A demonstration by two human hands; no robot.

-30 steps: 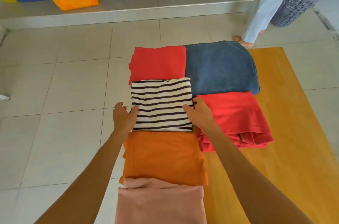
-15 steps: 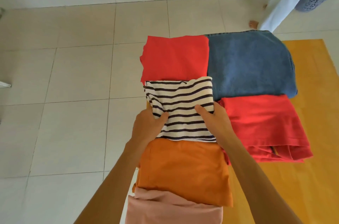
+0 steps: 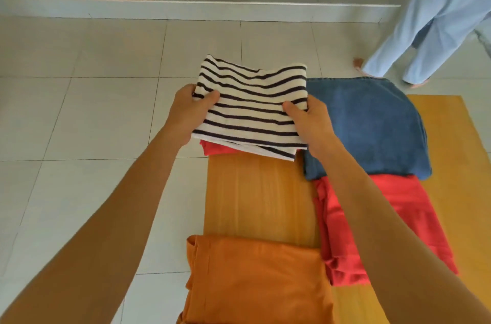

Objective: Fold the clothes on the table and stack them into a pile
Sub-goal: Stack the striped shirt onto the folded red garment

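Both grips, left hand (image 3: 186, 111) and right hand (image 3: 312, 122), clamped on striped top (image 3: 252, 108) (folded)

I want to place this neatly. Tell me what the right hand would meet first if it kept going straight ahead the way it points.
The right hand, gripping the striped shirt, points forward and slightly left. Beyond the shirt in its grip, it looks clear of the folded jeans: only floor tiles lie ahead, then the raised ledge. Depth is uncertain.
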